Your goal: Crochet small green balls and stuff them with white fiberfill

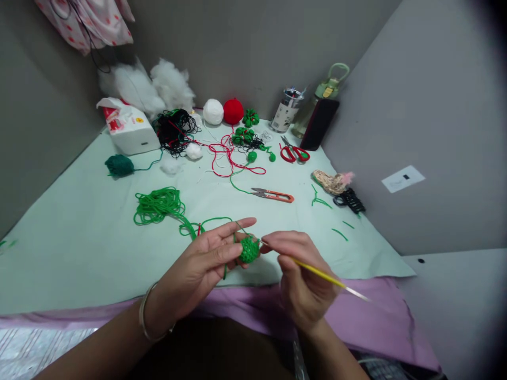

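A small round green crochet piece (249, 249) is pinched between the thumb and fingers of my left hand (216, 250). Green yarn runs over the raised left index finger and back to a loose green skein (158, 205) on the table. My right hand (303, 272) grips a crochet hook (319, 273) with a yellow handle, its metal tip touching the right edge of the piece. Beyond the hands lie orange-handled thread snips (273, 195), open-bladed and pointing left.
Red-handled scissors (293, 151), a red yarn ball (233, 111), a white yarn ball (213, 112) and tangled red yarn (225, 158) lie farther back. A tissue pack (129, 126) stands left; a bottle (317, 108) and phone (320, 124) stand right. Dark green yarn (119, 165) sits far left.
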